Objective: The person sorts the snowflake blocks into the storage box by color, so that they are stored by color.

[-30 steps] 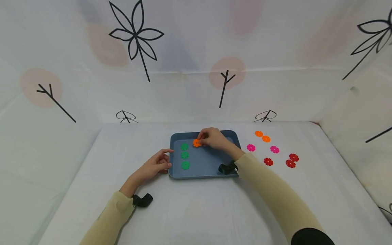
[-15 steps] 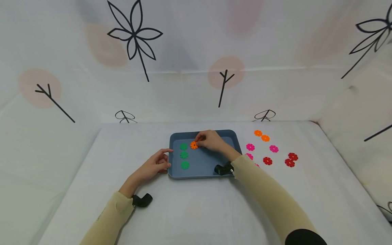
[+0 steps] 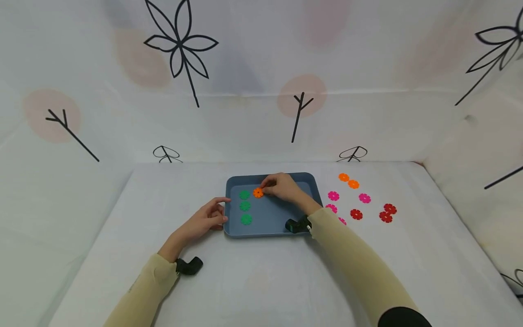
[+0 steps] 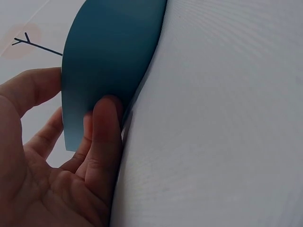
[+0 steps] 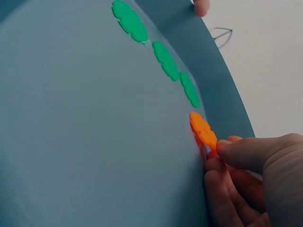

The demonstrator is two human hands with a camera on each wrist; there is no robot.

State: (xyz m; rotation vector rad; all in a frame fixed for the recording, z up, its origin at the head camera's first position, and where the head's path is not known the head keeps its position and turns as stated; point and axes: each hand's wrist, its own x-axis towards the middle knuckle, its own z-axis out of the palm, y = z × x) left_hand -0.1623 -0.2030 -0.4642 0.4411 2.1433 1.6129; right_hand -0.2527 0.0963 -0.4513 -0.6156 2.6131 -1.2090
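My right hand (image 3: 282,187) pinches an orange flower-shaped disc (image 3: 258,193) between thumb and fingertips, over the far left part of a blue-grey tray (image 3: 269,235). In the right wrist view the orange disc (image 5: 202,130) is tilted, close to the tray floor. Three green flower-shaped discs (image 3: 245,206) lie in a column along the tray's left side, just left of the orange one. My left hand (image 3: 204,217) holds the tray's left edge. In the left wrist view its thumb (image 4: 106,123) lies against the outer wall while the index finger reaches the rim.
Right of the tray lie two orange discs (image 3: 348,180), several pink discs (image 3: 365,198) and three red discs (image 3: 356,214), two of the red ones overlapping. My right sleeve (image 3: 347,254) partly covers a pink disc. A white patterned cloth (image 3: 245,127) stands behind the white table (image 3: 253,281).
My right hand has moved slightly left with the orange disc, then almost stopped. More pink discs show beside the right sleeve. The left hand and the tray keep their places.
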